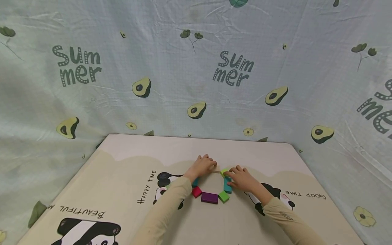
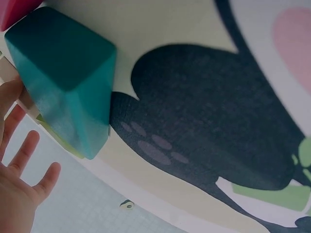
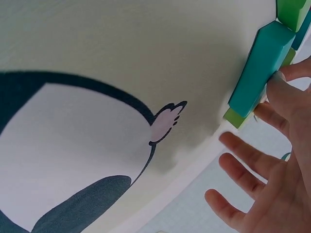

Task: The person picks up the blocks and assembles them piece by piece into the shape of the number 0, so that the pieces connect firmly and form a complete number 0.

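Note:
Small coloured blocks form a ring on the table. My left hand [image 1: 202, 166] is at its far side, pinching a plain wooden block [image 1: 216, 169] with thumb and index finger; the other fingers spread away. A teal block [image 2: 63, 63] lies beside that wrist. On the ring's right, my right hand [image 1: 242, 178] has its thumb against another teal block [image 3: 260, 68]. Its index finger reaches the lime green block [image 1: 224, 172] at the far right corner, and the remaining fingers stay spread. The left hand partly hides the wooden block.
At the ring's near side lie a red block [image 1: 197, 192], a purple block [image 1: 209, 198] and a green block [image 1: 224, 196]. The pale table cover [image 1: 122, 190] carries printed pandas and lettering. A curtain [image 1: 165, 68] with avocado prints hangs behind the table.

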`<state>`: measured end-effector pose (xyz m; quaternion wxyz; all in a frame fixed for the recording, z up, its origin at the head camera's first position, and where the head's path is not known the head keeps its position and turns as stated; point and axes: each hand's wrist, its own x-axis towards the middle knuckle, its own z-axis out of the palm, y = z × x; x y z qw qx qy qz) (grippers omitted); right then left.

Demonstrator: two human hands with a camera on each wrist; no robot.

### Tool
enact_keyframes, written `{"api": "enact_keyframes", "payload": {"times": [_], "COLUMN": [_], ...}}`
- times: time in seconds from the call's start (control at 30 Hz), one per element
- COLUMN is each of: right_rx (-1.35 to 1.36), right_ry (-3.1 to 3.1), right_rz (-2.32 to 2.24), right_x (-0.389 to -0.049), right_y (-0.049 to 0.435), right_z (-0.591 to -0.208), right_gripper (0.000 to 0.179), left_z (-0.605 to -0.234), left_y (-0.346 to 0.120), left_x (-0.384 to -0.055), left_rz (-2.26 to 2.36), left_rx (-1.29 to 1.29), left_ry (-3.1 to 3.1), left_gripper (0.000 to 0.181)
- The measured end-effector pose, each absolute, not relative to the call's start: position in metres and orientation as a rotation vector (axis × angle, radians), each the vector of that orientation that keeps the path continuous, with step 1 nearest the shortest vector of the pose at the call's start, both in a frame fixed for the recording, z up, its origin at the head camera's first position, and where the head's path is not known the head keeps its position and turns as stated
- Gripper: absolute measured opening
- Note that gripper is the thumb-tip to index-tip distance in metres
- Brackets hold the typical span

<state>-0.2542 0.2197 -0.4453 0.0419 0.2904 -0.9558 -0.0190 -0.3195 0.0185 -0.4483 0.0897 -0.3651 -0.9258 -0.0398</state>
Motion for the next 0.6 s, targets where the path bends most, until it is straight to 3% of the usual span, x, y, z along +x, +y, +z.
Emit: {"api": "enact_keyframes", "payload": {"times": [0.6], "right_rx": [0.916], "right_ry": [-2.924], "right_rz": [-0.057], "right_x": [-0.2554], "right_y": [0.2218], "right_z": [-0.4463], "right_gripper": [0.041], "left_z": [-0.4474], "left_y": [0.0163], "left_x": [-0.3197], "left_rz": [-0.132], "left_rx": [-1.113], "left_ry": [-2.757], "left_gripper": [0.02]}}
